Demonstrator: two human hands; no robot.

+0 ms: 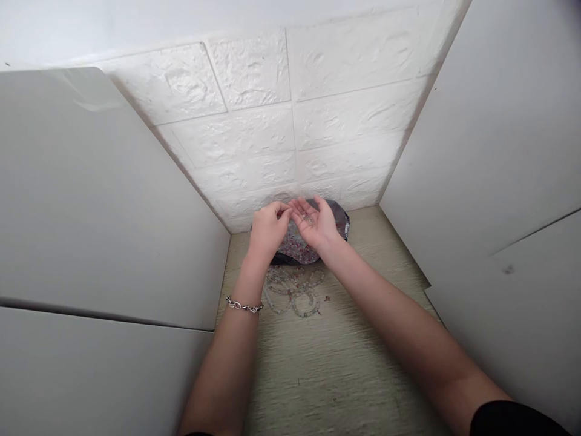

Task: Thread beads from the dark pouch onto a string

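My left hand [267, 230] hovers over a dark bag of small beads [338, 221] at the far end of the desk, its fingertips pinched together beside my right palm. My right hand [315, 223] is held palm up over the bag, fingers apart, with a few tiny beads resting in it. What the left fingertips pinch is too small to tell. Several strung pale bead bracelets [293, 290] lie on the wooden desk surface [327, 363] just in front of the bag, below my left wrist, which wears a chain bracelet [244, 306].
Grey partition panels stand on the left [104, 230] and on the right [494, 163], closing in the narrow desk. A white brick-textured wall [290, 121] runs behind the bag. A few loose beads [327, 298] lie near the bracelets.
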